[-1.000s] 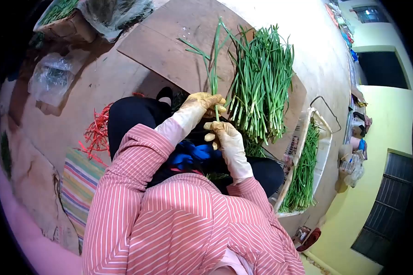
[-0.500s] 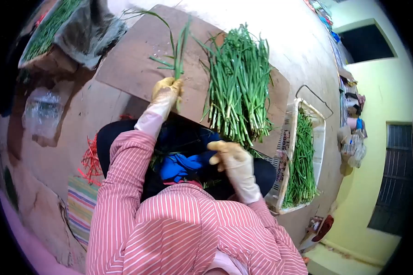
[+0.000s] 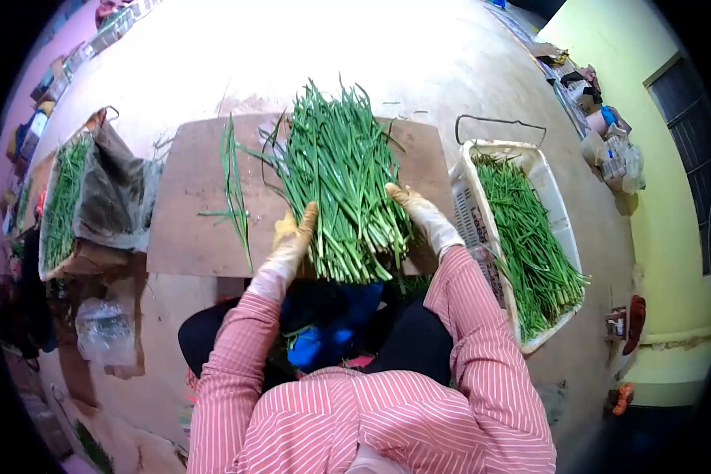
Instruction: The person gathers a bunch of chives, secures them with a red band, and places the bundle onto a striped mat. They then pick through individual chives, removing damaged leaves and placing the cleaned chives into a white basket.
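Note:
On the brown board in front of me lies a thick bunch of garlic chives, pale cut ends toward me. Both hands wear stained, pale yellowish gloves. At the bunch's left side is my left hand, thumb and fingers apart. My right hand presses against the other side with its fingers stretched out. Neither hand wraps around the bunch. A few loose chives lie on the board left of the bunch.
A white plastic crate filled with chives stands at the right, its wire handle raised. Another crate of greens, partly covered by a grey sheet, is at the left. A clear plastic bag sits on the floor.
My left hand has let go of a few chives, which now lie on the board, and moved to the bunch. My right hand rose from my lap to the bunch's right side. The view shifted.

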`<state>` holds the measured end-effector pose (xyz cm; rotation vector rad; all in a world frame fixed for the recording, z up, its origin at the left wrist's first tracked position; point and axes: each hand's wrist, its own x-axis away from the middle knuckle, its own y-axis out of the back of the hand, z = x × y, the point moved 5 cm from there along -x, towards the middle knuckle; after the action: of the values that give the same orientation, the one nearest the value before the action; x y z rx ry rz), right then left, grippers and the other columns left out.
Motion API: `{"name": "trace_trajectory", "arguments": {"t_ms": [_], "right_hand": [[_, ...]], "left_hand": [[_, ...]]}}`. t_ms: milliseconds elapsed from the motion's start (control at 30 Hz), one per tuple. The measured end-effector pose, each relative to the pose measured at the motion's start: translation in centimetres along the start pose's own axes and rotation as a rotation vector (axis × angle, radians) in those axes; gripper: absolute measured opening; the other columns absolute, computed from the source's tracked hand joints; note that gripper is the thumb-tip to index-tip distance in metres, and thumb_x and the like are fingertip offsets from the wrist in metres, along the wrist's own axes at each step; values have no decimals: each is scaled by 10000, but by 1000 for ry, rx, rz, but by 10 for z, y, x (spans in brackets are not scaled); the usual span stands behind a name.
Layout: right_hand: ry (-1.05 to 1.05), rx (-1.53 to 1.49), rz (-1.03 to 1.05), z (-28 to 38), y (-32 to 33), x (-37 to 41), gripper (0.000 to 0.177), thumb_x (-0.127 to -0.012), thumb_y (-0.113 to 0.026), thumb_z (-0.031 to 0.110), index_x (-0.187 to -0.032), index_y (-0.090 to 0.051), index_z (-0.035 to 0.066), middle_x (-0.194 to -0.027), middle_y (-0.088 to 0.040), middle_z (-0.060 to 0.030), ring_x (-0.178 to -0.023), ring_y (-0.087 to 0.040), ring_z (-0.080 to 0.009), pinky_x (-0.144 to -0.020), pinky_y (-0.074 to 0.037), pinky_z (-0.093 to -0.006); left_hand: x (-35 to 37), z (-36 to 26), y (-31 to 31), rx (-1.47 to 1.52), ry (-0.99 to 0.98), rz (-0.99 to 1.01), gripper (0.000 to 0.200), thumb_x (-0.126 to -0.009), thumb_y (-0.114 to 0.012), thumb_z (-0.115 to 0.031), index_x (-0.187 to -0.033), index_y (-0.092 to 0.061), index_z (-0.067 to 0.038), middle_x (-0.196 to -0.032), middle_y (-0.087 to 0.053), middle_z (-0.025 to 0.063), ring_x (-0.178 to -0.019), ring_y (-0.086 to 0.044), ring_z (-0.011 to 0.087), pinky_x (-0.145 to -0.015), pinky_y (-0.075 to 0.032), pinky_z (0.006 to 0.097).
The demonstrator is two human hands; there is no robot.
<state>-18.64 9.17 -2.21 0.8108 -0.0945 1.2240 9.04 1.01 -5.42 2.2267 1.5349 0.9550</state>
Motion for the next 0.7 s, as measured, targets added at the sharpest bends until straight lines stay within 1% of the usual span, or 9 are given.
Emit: {"name": "trace_trajectory", "arguments": {"t_ms": [67,200,333,367,433,567,633,667,700], "right_hand": [[52,-60,56,2,-13,-9,1248,-650,-514,846,-1457,-148,-31,-1456,-305,-245,-1381,-263,-317,-1124,-213,-347],[174,-421,292,18,-42,6,1234,-654,-739,640,-1460,-94,-36,-1416,-379,-216,-1331,-340,-286,-1098,-262,-352],[314,-470,138,15,-39,-5,757,-780,-744,303,-1374,-338,67,-1183,-572,-143,-1097,-535,-238,-954,-413,-339],[325,-399,94,20,-26,0,736,-792,-731,291,-1368,-344,46,-1176,-574,-154,-1079,-546,-230,-945,-423,-337],[316,-451,9,7,-13,-10,764,-793,-732,277,-1384,-320,22,-1172,-574,-161,-1067,-551,-220,-941,-426,-326],[252,-554,17,0,7,-7,862,-779,-753,290,-1412,-264,-31,-1263,-525,-193,-1131,-534,-249,-971,-408,-322],[291,-395,-51,-26,2,-27,774,-822,-726,231,-1429,-276,64,-1244,-539,-108,-1120,-519,-201,-965,-404,-302],[210,-346,-17,-30,3,-28,1065,-726,-769,459,-1441,-173,-58,-1371,-421,-253,-1281,-422,-301,-1050,-336,-341],[152,-200,-37,-21,9,-17,1135,-707,-727,579,-1459,-135,-31,-1425,-338,-275,-1349,-328,-324,-1092,-284,-352]], "left_hand": [[-11,-3,-17,38,60,-31,1037,-762,-430,-794,-1383,-334,30,-1324,-449,285,-1243,-429,413,-1020,-363,414],[12,-55,-35,573,-62,124,844,-798,-669,-535,-1398,-328,-50,-1326,-482,190,-1214,-473,306,-998,-380,380],[-10,-66,-66,584,-153,107,894,-789,-710,-441,-1425,-261,-3,-1310,-425,233,-1190,-475,332,-985,-398,368],[-8,-81,-65,527,-207,104,932,-778,-721,-441,-1433,-233,8,-1337,-380,239,-1202,-460,335,-992,-392,369],[-16,-101,-73,363,-317,-5,977,-761,-732,-456,-1441,-210,12,-1336,-372,242,-1215,-441,345,-1002,-380,372],[-24,-109,-86,307,-167,133,1022,-769,-706,-500,-1470,-141,-17,-1436,-313,248,-1328,-325,358,-1092,-273,375],[-16,-114,-78,269,-79,165,1043,-770,-699,-513,-1475,-115,-14,-1441,-307,243,-1323,-333,353,-1088,-281,368],[-17,-105,-75,298,-39,143,1042,-775,-690,-521,-1476,-108,-14,-1442,-308,245,-1326,-332,352,-1088,-281,370],[-18,-94,-73,327,4,119,1041,-780,-681,-528,-1477,-102,-14,-1443,-308,247,-1329,-331,352,-1087,-282,373]]}}
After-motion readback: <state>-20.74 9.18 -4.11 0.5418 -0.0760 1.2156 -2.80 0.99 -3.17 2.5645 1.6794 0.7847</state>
